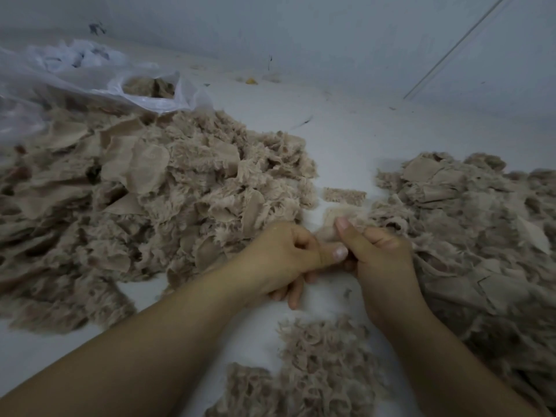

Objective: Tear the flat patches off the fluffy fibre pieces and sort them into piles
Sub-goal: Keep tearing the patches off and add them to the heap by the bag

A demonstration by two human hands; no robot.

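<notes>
White floor (346, 136), smooth, dusted with stray lint and dark specks; open strip running from 12 o'clock down between the heaps to the hands, narrowing at centre. Pale wall (301, 28) at 12 o'clock, scuffed, meeting a side wall at 1 o'clock, with a thin straight rod (457, 45) slanting across it. Large heap (144, 188) at 9 to 10 o'clock: beige fluffy fibre pieces mixed with flat, smooth, woven-looking patches, edges ragged, near edge reaching just beside the left hand. Second heap (469, 224) at 3 o'clock, same material, flatter patches showing on top, running off the right border. Smaller fluffy pile (313, 371) at 6 o'clock, shaggy and curled, between the forearms. Single loose rectangular fluffy piece (344, 196) on the bare floor just above the hands, apart from both heaps. Clear crumpled plastic bag (75, 82) at 10 to 11 o'clock, mouth open, more beige material inside. Small yellow scrap (251, 81) at 12 o'clock near the wall foot. Left hand (282, 260) and right hand (379, 254) close together at centre, thumbs touching, fingers curled, both pinching one pale fluffy piece (328, 227) held between them just over the floor. Bare forearms entering from 6 and 7 o'clock.
</notes>
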